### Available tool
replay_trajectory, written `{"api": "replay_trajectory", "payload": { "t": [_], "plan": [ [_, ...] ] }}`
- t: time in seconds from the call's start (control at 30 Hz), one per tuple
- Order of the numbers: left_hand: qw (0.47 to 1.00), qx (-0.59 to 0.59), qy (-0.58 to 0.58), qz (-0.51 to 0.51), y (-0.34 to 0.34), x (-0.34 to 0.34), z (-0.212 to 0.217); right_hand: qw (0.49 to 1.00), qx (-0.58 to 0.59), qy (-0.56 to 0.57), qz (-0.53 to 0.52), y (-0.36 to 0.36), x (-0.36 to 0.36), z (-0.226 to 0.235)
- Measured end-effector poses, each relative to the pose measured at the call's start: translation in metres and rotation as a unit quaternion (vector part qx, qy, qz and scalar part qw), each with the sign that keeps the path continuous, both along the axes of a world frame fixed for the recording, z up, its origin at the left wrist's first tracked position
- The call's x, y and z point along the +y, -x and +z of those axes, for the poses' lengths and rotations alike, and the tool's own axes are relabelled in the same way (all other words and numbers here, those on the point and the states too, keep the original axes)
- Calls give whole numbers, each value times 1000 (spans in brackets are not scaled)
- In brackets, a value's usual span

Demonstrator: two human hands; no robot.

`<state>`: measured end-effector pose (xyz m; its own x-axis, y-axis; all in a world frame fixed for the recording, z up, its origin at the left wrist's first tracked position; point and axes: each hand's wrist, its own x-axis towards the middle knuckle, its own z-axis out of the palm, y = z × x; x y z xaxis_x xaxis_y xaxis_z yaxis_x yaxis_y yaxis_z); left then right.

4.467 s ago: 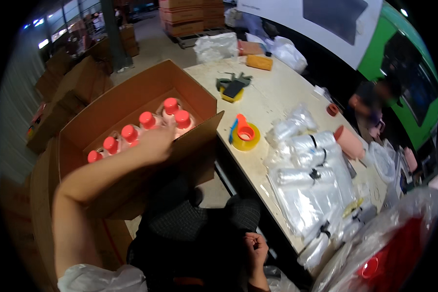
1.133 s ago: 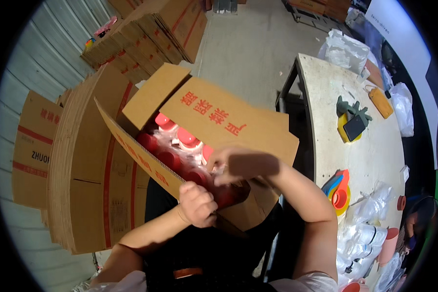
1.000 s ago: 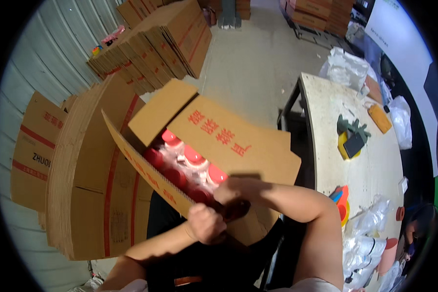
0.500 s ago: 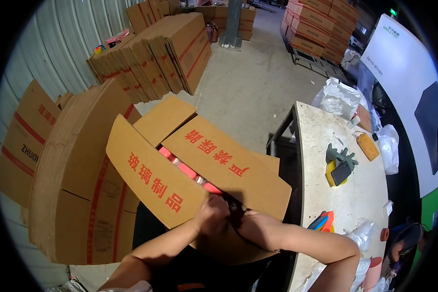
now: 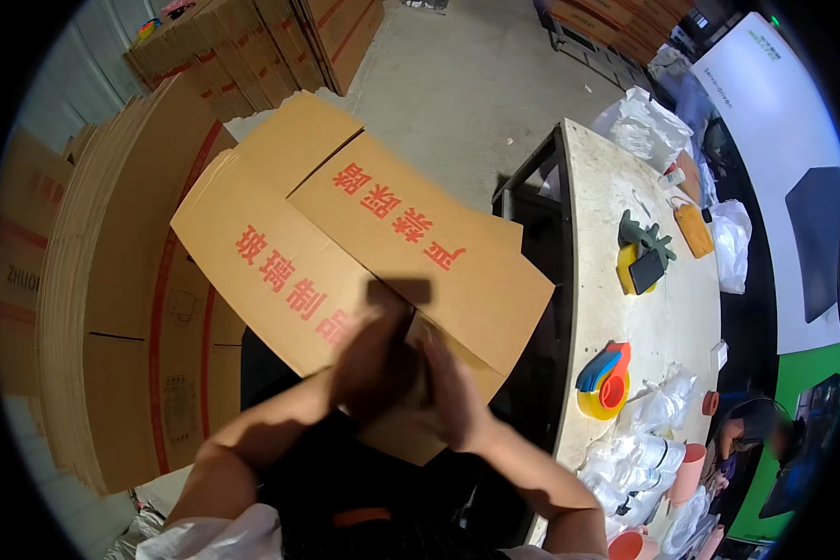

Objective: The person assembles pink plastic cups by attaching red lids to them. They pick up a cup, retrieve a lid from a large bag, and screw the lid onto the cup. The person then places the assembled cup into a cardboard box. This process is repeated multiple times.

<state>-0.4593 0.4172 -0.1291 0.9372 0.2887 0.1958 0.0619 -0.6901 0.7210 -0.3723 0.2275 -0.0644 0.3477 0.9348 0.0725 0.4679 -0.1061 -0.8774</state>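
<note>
A brown cardboard box [image 5: 355, 247] with red printing stands in front of me, its two long top flaps folded down and meeting along a diagonal seam. My left hand [image 5: 375, 366] is at the near end of the left flap, dark and smeared by motion, so its fingers cannot be made out. Beside it my right hand [image 5: 453, 397] is at the near edge of the right flap, fingers stretched out and nothing seen in them. Whatever lies inside the box is hidden.
Flat cartons [image 5: 126, 308] are stacked upright at the left, with more folded cartons [image 5: 243, 56] behind. The white worktable [image 5: 583, 196] on the right holds a tape dispenser [image 5: 609, 387], a yellow-orange pouch [image 5: 693, 231], plastic bags and pink cups [image 5: 689, 474]. A person [image 5: 756, 434] sits beyond it.
The box's long flaps have come together, covering the pink-red items that showed in the gap. Both hands have shifted, and my right hand's fingers are now stretched out. The view has tilted downward.
</note>
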Motion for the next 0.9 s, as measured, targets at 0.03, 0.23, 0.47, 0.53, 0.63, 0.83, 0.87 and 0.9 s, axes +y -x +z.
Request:
{"api": "replay_trajectory", "payload": {
  "t": [0.03, 0.23, 0.47, 0.53, 0.63, 0.83, 0.87, 0.9],
  "plan": [
    [993, 12, -62, 104, 17, 30, 2, 924, -310, 218, 49, 23, 9, -13],
    [900, 92, -244, 349, 36, 239, -16, 956, -220, 187, -42, 30, 57, -8],
    [834, 326, -128, 426, -55, 376, 31, 584, 612, -153, -512, 0, -34, -89],
    [845, 289, -146, 425, -71, 399, 22, 661, 520, -102, -532, -17, -51, -160],
    [828, 321, -143, 438, -88, 395, 24, 645, 521, -114, -548, -48, -32, -174],
    [880, 198, -194, 385, -217, 348, 124, 600, 626, -205, -454, -127, 53, -159],
    [906, 124, -217, 340, -258, 334, 159, 593, 643, -230, -427, -147, 73, -154],
    [917, 95, -226, 314, -294, 328, 196, 581, 665, -255, -394, -164, 95, -150]
  ]
}}
